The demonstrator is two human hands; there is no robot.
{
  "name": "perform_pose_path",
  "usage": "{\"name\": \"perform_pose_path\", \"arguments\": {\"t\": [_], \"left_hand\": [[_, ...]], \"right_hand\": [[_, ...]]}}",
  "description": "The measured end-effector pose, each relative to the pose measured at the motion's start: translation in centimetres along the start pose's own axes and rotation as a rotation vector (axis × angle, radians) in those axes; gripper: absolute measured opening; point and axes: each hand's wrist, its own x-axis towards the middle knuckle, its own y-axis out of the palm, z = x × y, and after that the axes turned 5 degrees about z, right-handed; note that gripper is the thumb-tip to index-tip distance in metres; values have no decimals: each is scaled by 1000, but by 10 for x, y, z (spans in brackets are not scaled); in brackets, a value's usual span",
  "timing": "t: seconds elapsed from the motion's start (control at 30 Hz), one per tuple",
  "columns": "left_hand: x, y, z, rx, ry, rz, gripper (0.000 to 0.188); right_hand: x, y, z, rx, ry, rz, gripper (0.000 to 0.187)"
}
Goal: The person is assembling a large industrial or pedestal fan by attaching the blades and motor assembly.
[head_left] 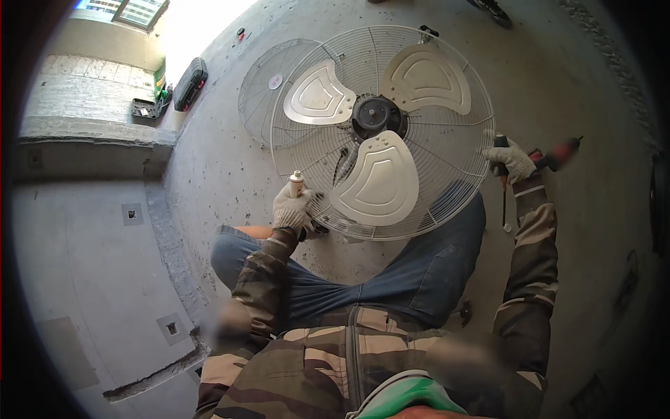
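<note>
A large wire fan guard [453,150] stands before me with three silver blades [382,183] on a dark central hub [373,116]. At its lower left, my gloved left hand [289,211] is closed around a small white bottle [296,183] with a tan band, held upright. My gloved right hand [515,160] is at the guard's right rim, fingers wrapped round a screwdriver [501,148] with a dark and orange handle. Its thin shaft points down toward a small white round piece [507,228]. Whether the right fingers also touch the rim is unclear.
A red and black power drill [558,155] lies on the floor just beyond my right hand. Another wire guard [255,91] with a round badge lies behind the fan. Farther left are a black case [190,85] and an opened toolbox [148,108]. My bent legs [433,262] flank the fan.
</note>
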Motion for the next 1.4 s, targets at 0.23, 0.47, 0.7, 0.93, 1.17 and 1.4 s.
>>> {"name": "perform_pose_path", "arguments": {"t": [0.23, 0.47, 0.7, 0.93, 1.17, 1.4], "left_hand": [[5, 30, 19, -79, 4, -38, 21], [-10, 29, 11, 12, -20, -11, 25], [7, 11, -54, 338, 522, -337, 20], [112, 69, -145, 477, 791, 112, 27], [134, 80, -121, 31, 471, 402, 30], [135, 76, -123, -131, 173, 451, 22]], "right_hand": [[-7, 11, 15, -327, 71, -161, 50], [-3, 42, 7, -390, -67, -421, 54], [1, 35, -7, -372, 6, -464, 58], [-6, 45, -8, -338, 46, -487, 55], [-42, 66, 54, -208, -14, -426, 36], [-58, 98, 84, -219, -389, -434, 32]]}}
